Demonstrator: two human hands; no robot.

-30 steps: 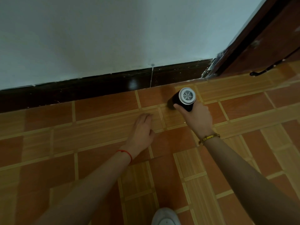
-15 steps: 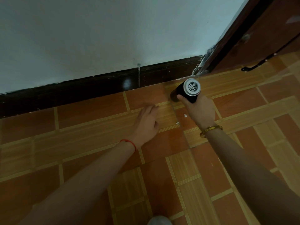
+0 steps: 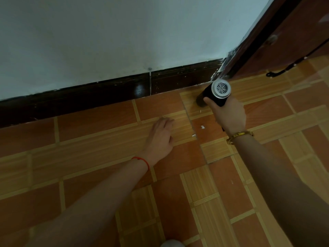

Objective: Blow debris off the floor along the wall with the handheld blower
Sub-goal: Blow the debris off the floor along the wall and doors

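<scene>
My right hand [image 3: 228, 115] is holding the handheld blower [image 3: 214, 94] at the far right of the scene, just beside the dark baseboard [image 3: 106, 93] near the door frame [image 3: 249, 50]. My fingers are wrapping the black barrel, thumb across its near side, and the silver intake grille is facing me, so the nozzle is pointing down and away toward the floor [image 3: 89, 139] at the wall's foot. I am judging the blower to be rigid, fairly light and one-handed — a smooth cylinder, probably somewhat slippery, best gripped around the barrel's middle with the grille left uncovered.

My left hand [image 3: 160, 139] is resting palm-down on the tiles, fingers loosely spread and holding nothing; it seems to be bracing me.

Small white flecks of debris [image 3: 202, 127] are lying on the tile between my two hands, near the blower. The floor is glossy, patterned in orange and wood-grain tiles with shallow joints — light scraps should slide easily, though joints may trap some. The white wall [image 3: 124, 32] is rising above the baseboard, and a dark cord [image 3: 284, 69] is trailing along the floor at far right.
</scene>
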